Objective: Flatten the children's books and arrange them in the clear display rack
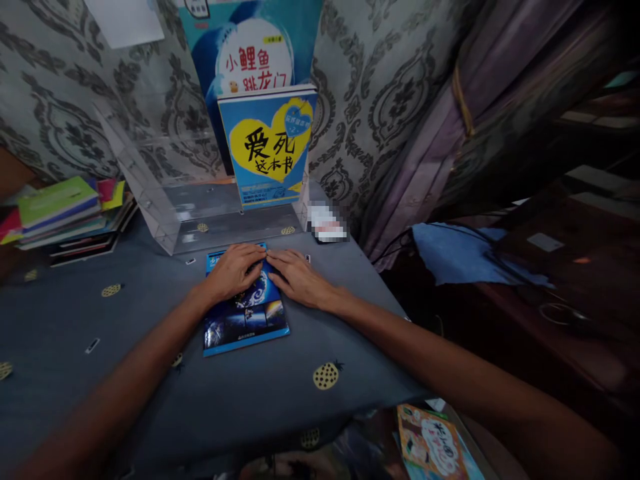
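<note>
- Nearest the body, below and to the right of the fingers, an orange-covered children's book (430, 440) shows beyond the edge of the cloth-covered counter (320, 343).
- Under the fingers, a glossy blue space-themed book (247, 320) lies flat and shut on the counter.
- The left hand (235, 270) rests across its upper cover, fingers released and stretched out.
- The right hand (297, 277) crosses its right edge, fingers loosely straight on the cover, tips meeting the left hand's; neither hand is clenched.
- Just beyond the fingers stands a clear acrylic book stand (163, 220).
- Upright on it, straight ahead of the fingers, is the blue paperback 爱死这本书 (270, 150), with the taller teal book 小鲤鱼跳龙门 (253, 50) behind.
- Well left of the fingers, a stack of books and booklets (75, 213) lies on the counter.
- Well right of the fingers, past the counter's edge, hangs a light-blue cloth (455, 257).
- Farthest beyond the fingers is a grey damask-patterned backdrop (370, 87).
</note>
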Demonstrator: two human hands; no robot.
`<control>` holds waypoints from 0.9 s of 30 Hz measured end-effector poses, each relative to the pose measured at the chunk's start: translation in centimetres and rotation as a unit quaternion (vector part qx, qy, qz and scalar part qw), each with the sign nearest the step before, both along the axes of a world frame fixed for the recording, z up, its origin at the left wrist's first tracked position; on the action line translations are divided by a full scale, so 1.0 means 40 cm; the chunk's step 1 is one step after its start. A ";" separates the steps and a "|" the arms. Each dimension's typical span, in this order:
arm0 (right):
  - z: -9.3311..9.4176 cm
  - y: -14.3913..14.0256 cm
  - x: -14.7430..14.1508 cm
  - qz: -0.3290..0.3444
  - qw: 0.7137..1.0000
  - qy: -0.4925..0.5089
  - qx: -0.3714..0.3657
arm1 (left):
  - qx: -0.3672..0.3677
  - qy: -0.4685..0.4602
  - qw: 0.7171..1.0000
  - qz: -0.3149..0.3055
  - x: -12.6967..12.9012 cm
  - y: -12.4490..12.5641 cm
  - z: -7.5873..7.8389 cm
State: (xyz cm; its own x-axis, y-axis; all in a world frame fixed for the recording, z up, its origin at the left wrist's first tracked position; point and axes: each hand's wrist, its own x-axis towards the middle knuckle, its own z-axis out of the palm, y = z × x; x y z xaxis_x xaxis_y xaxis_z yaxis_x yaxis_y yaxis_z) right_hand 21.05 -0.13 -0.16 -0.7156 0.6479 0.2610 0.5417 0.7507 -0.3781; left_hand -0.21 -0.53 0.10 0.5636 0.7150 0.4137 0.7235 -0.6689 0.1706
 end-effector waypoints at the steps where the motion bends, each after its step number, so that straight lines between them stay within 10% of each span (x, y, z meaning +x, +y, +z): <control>1: 0.001 -0.001 0.002 0.002 1.000 -0.001 0.000 | -0.006 0.006 1.000 -0.001 -0.002 0.000 0.001; 27: -0.025 -0.110 0.079 0.053 0.999 0.009 0.011 | -0.079 0.062 0.995 -0.026 0.005 -0.148 0.029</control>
